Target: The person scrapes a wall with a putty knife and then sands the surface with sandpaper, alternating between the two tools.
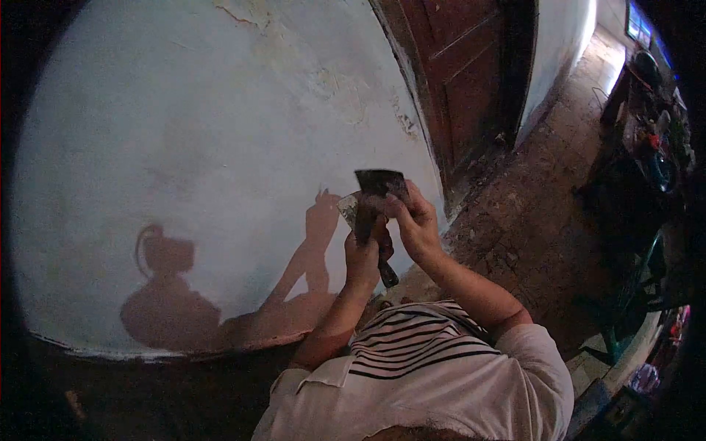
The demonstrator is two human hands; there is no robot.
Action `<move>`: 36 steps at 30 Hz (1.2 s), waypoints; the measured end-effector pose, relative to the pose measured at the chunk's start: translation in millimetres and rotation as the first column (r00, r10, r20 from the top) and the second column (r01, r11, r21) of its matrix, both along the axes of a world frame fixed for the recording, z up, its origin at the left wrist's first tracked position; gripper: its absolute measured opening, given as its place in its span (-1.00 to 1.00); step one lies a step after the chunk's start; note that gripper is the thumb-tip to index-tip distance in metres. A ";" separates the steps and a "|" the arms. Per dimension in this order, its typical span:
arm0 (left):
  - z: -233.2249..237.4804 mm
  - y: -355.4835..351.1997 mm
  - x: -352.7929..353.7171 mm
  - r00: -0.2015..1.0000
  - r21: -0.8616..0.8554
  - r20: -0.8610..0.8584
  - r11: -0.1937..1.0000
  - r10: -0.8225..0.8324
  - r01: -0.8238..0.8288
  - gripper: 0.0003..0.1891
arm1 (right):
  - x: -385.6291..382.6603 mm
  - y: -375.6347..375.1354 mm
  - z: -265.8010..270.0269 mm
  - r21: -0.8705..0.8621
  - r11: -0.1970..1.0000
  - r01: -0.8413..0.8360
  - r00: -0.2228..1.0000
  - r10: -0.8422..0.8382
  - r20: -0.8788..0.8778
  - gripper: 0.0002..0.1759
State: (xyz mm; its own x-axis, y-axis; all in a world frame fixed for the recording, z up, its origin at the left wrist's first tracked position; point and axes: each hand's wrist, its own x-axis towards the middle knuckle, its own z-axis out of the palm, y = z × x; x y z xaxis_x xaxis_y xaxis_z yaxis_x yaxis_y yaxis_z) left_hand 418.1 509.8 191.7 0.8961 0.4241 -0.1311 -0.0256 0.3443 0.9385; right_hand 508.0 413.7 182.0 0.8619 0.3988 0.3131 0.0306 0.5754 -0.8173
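My left hand point(362, 261) is wrapped round a putty knife, whose dark handle point(387, 274) sticks out below the fingers. A pale, plaster-smeared blade point(348, 209) shows above that hand. Close beside it, my right hand point(416, 220) pinches a dark, wide scraper blade point(381, 181) between thumb and fingers. The two blades overlap in front of my chest, a short way out from the white wall point(213, 132). Where the dark blade's handle runs is hidden behind the hands and the other blade.
Plaster is flaking point(342, 99) high on the wall, which carries my shadow point(165, 301). Right of the wall stands a brown wooden door point(463, 66). Debris litters the tiled floor point(515, 220). Cluttered objects point(658, 147) line the far right side.
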 end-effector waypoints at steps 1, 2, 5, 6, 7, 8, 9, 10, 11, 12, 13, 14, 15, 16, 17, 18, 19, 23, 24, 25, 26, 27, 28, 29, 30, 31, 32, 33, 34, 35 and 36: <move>1.4 1.6 -1.0 0.998 0.035 -0.056 0.999 0.041 -0.039 -0.74 | 4.5 2.4 5.0 -0.004 1.000 0.015 1.000 -0.015 0.007 -0.66; 1.9 3.9 -1.8 0.991 0.073 -0.108 0.994 0.084 -0.076 -0.72 | 11.4 4.6 11.2 -0.069 0.978 0.197 0.972 -0.185 0.148 -0.60; -14.7 33.4 -22.9 0.996 0.189 -0.089 0.981 -0.029 0.046 -0.72 | 33.3 5.3 48.9 -0.122 0.831 0.543 0.779 -0.444 0.442 -0.49; -19.9 43.3 -29.8 0.995 0.185 -0.088 0.981 -0.042 0.058 -0.72 | 41.6 8.1 58.9 -0.106 0.726 0.680 0.637 -0.513 0.575 -0.44; -23.8 52.9 -37.0 0.994 0.263 -0.074 0.960 -0.080 0.096 -0.73 | 48.6 13.9 61.6 -0.108 0.717 0.689 0.630 -0.519 0.578 -0.44; -25.1 60.2 -43.5 0.991 0.343 -0.059 0.930 -0.119 0.132 -0.74 | 55.1 20.6 63.8 -0.069 0.647 0.759 0.534 -0.558 0.635 -0.40; -25.6 65.0 -50.2 0.992 0.383 -0.090 0.916 -0.094 0.121 -0.75 | 62.3 27.3 65.2 -0.026 0.573 0.819 0.431 -0.587 0.685 -0.37; -25.8 69.7 -56.8 0.990 0.421 -0.120 0.900 -0.068 0.113 -0.76 | 69.9 35.1 66.1 -0.025 0.562 0.827 0.422 -0.591 0.688 -0.37; -24.4 75.1 -65.3 0.982 0.446 -0.164 0.881 -0.090 0.155 -0.75 | 76.5 44.6 66.6 -0.009 0.518 0.855 0.378 -0.613 0.694 -0.34; -24.5 79.4 -74.6 0.972 0.468 -0.209 0.862 -0.108 0.196 -0.74 | 79.7 54.7 65.5 0.006 0.474 0.881 0.335 -0.630 0.700 -0.31; -34.4 86.9 -70.6 0.970 0.461 -0.210 0.863 -0.121 0.207 -0.74 | 91.4 70.6 60.2 -0.020 0.487 0.873 0.376 -0.648 0.662 -0.28; -44.0 94.3 -76.8 0.962 0.477 -0.229 0.844 -0.151 0.246 -0.73 | 89.0 85.9 62.1 -0.001 0.550 0.835 0.432 -0.655 0.620 -0.28; -53.0 101.1 -81.3 0.951 0.491 -0.252 0.823 -0.180 0.286 -0.73 | 85.1 103.0 62.1 0.044 0.542 0.839 0.392 -0.658 0.642 -0.28; -52.9 102.9 -83.4 0.948 0.487 -0.253 0.822 -0.191 0.295 -0.73 | 80.2 117.5 64.3 0.088 0.535 0.840 0.351 -0.661 0.663 -0.28; -52.1 102.5 -84.9 0.928 0.498 -0.324 0.800 -0.186 0.335 -0.72 | 70.1 128.9 66.4 0.111 0.537 0.836 0.297 -0.613 0.732 -0.29; -53.5 102.7 -85.1 0.902 0.506 -0.393 0.777 -0.177 0.373 -0.72 | 60.2 134.7 65.0 0.132 0.542 0.830 0.239 -0.559 0.794 -0.29; -56.6 104.4 -87.0 0.901 0.502 -0.392 0.778 -0.186 0.379 -0.72 | 52.5 131.6 66.7 0.122 0.543 0.831 0.191 -0.485 0.854 -0.37; -71.0 115.9 -94.8 0.920 0.604 -0.347 0.707 -0.182 0.368 -0.72 | 101.8 113.5 49.7 0.107 0.471 0.876 0.203 -0.559 0.804 -0.43; -76.1 117.9 -97.0 0.934 0.652 -0.317 0.677 -0.165 0.341 -0.71 | 112.0 106.9 49.5 0.187 0.398 0.898 0.138 -0.660 0.738 -0.42; -83.7 120.9 -99.6 0.934 0.650 -0.316 0.680 -0.165 0.340 -0.71 | 111.7 105.2 52.2 0.177 0.366 0.913 0.123 -0.663 0.739 -0.42; -90.2 124.3 -100.8 0.938 0.645 -0.301 0.689 -0.170 0.332 -0.71 | 111.7 104.9 53.7 0.168 0.332 0.928 0.105 -0.667 0.737 -0.42; -96.4 128.8 -99.6 0.942 0.642 -0.285 0.695 -0.176 0.324 -0.71 | 108.4 117.0 47.7 0.185 0.404 0.896 0.143 -0.657 0.741 -0.43; -92.2 128.7 -96.9 0.942 0.643 -0.284 0.694 -0.177 0.325 -0.71 | 98.3 131.2 40.5 0.200 0.474 0.857 0.181 -0.643 0.744 -0.44; -84.2 127.2 -94.8 0.909 0.579 -0.371 0.717 -0.193 0.389 -0.71 | 74.8 128.5 53.0 0.212 0.524 0.825 0.119 -0.528 0.841 -0.45; -77.4 125.2 -94.5 0.865 0.508 -0.455 0.737 -0.211 0.447 -0.71 | 54.3 127.8 63.5 0.202 0.604 0.771 0.167 -0.497 0.851 -0.47; -73.0 122.8 -93.5 0.862 0.508 -0.462 0.734 -0.209 0.451 -0.71 | 57.6 124.3 59.5 0.168 0.589 0.790 0.143 -0.443 0.885 -0.49; -69.4 119.0 -89.9 0.887 0.535 -0.406 0.730 -0.221 0.426 -0.74 | 66.7 119.0 54.4 0.139 0.572 0.808 0.116 -0.387 0.915 -0.50; -67.5 116.6 -87.2 0.910 0.561 -0.344 0.727 -0.231 0.397 -0.76 | 87.7 118.6 45.3 0.143 0.525 0.839 0.175 -0.509 0.843 -0.51; -70.1 117.4 -87.0 0.911 0.561 -0.344 0.729 -0.227 0.393 -0.76 | 107.4 116.8 37.8 0.136 0.480 0.867 0.225 -0.619 0.753 -0.51; -75.7 116.9 -87.1 0.929 0.601 -0.311 0.716 -0.201 0.356 -0.76 | 110.3 100.8 50.6 0.124 0.331 0.935 0.136 -0.661 0.738 -0.51; -80.0 116.8 -86.2 0.945 0.640 -0.275 0.700 -0.178 0.318 -0.76 | 111.5 101.8 47.7 0.127 0.334 0.934 0.135 -0.659 0.740 -0.51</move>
